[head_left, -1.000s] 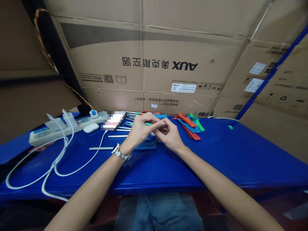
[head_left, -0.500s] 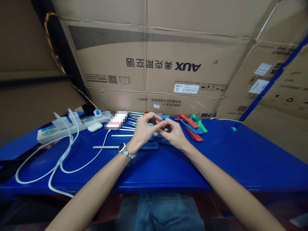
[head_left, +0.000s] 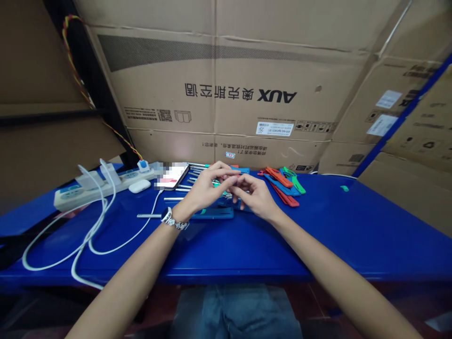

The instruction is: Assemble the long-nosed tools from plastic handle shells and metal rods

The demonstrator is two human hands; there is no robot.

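Note:
My left hand (head_left: 206, 188), with a watch on its wrist, and my right hand (head_left: 256, 195) meet fingertip to fingertip above the blue table (head_left: 318, 235). Both pinch something small between them that I cannot make out. Under the hands lies a flat blue tray (head_left: 213, 213). Several thin metal rods (head_left: 183, 187) lie just left of and behind my left hand. A pile of red, blue and green plastic strips (head_left: 284, 183) lies to the right of my right hand.
A white power strip (head_left: 102, 184) with plugs and white cables (head_left: 88, 235) sits at the left. A white earbud case (head_left: 139, 187) and a phone (head_left: 171, 175) lie beside it. Large cardboard boxes (head_left: 229, 94) wall the back. A small green piece (head_left: 344, 188) lies at the right.
The hands have stayed together over the tray, fingers shifting slightly. My left wrist has dropped a little toward the table.

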